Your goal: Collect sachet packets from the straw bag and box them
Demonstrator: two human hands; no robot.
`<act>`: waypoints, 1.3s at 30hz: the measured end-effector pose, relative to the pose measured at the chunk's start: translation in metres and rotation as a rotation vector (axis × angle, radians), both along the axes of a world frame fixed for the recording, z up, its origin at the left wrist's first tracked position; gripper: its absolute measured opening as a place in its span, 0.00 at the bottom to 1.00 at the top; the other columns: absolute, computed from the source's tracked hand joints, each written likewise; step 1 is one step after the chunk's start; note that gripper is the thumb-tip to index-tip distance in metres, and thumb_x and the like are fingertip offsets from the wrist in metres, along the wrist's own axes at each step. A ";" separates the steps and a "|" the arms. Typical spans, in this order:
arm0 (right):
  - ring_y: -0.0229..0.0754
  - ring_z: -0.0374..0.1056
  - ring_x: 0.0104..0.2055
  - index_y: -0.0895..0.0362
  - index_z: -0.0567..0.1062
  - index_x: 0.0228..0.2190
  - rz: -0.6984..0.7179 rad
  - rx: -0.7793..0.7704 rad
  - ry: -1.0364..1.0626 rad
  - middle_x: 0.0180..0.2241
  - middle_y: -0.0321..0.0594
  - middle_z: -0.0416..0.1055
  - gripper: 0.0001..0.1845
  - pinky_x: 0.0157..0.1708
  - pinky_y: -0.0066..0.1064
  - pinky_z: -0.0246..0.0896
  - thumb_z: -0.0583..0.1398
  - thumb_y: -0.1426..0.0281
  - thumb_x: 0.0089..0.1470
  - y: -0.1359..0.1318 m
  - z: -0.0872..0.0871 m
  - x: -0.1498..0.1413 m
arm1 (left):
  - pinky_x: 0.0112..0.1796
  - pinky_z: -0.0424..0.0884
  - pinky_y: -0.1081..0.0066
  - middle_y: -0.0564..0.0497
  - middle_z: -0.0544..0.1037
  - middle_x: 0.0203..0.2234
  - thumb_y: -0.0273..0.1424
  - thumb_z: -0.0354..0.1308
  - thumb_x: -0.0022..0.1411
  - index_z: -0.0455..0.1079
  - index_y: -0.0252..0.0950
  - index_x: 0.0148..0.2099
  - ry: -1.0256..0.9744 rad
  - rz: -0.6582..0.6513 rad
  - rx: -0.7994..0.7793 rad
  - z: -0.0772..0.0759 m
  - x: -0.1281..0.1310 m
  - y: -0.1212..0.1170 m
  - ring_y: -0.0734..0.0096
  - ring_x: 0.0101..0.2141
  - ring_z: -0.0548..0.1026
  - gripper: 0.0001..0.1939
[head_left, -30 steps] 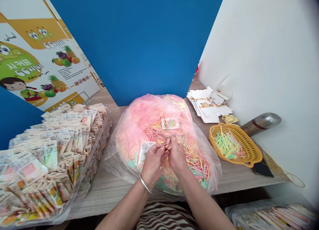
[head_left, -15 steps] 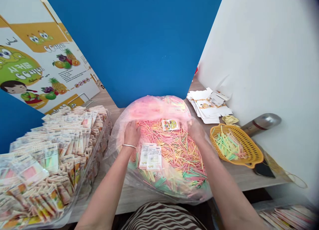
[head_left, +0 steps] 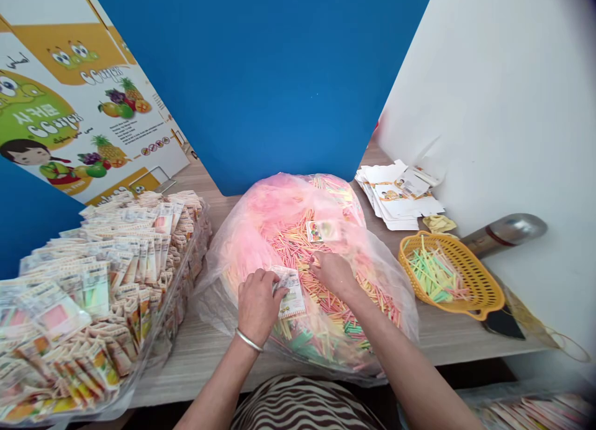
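Note:
A large clear plastic bag (head_left: 246,231) full of thin pink, yellow and green sticks (head_left: 293,247) lies in front of me. My left hand (head_left: 259,303), with a bangle at its wrist, curls its fingers round the left edge of a small printed packet (head_left: 292,296) on top of the bag. Among the sticks, my right hand (head_left: 335,275) has its fingers pressed together; what is between the fingertips is hidden. Another printed packet (head_left: 315,231) lies further back, partly under the bag's film.
To the left stands a clear tray heaped with filled packets (head_left: 135,250), with a printed carton (head_left: 84,113) behind. Flattened white boxes (head_left: 398,194), a yellow basket (head_left: 484,287) of sticks and a metal flask (head_left: 507,234) are at right. A blue panel (head_left: 261,76) rises behind the bag.
Both hands have left the bag's rim and come inward, the left to the packet, the right onto the sticks. The bag's film has fallen inward over the sides of the pile.

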State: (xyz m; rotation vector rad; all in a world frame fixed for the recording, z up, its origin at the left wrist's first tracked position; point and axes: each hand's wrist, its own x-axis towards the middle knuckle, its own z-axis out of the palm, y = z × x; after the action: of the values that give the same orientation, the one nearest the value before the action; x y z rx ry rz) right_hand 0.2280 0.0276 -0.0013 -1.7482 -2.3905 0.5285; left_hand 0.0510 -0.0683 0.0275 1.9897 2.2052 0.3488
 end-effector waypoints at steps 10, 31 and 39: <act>0.44 0.69 0.32 0.57 0.70 0.33 -0.164 -0.005 0.282 0.30 0.43 0.73 0.09 0.29 0.30 0.53 0.52 0.67 0.61 0.004 -0.016 0.014 | 0.46 0.63 0.63 0.47 0.78 0.38 0.32 0.57 0.63 0.72 0.37 0.35 -0.263 -0.028 0.209 -0.002 -0.002 -0.001 0.61 0.43 0.71 0.06; 0.35 0.53 0.15 0.55 0.75 0.27 -0.324 -0.357 1.445 0.13 0.26 0.51 0.21 0.25 0.32 0.58 0.60 0.50 0.54 -0.038 0.041 -0.006 | 0.25 0.54 0.76 0.58 0.63 0.18 0.39 0.63 0.50 0.62 0.36 0.25 -1.033 0.092 -0.052 -0.001 0.013 0.010 0.78 0.21 0.59 0.15; 0.49 0.74 0.36 0.57 0.77 0.30 -0.467 -0.418 1.665 0.26 0.43 0.76 0.24 0.37 0.38 0.66 0.56 0.48 0.56 -0.035 0.063 -0.037 | 0.25 0.56 0.77 0.57 0.66 0.19 0.38 0.64 0.50 0.66 0.34 0.29 -1.023 0.038 -0.096 0.003 0.022 0.010 0.78 0.22 0.61 0.14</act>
State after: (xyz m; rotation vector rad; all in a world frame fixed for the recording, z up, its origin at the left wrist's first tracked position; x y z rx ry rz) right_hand 0.1910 -0.0071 0.0621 -0.9750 -0.7123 1.5703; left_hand 0.0731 -0.0585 0.0305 1.2440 1.5323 0.9709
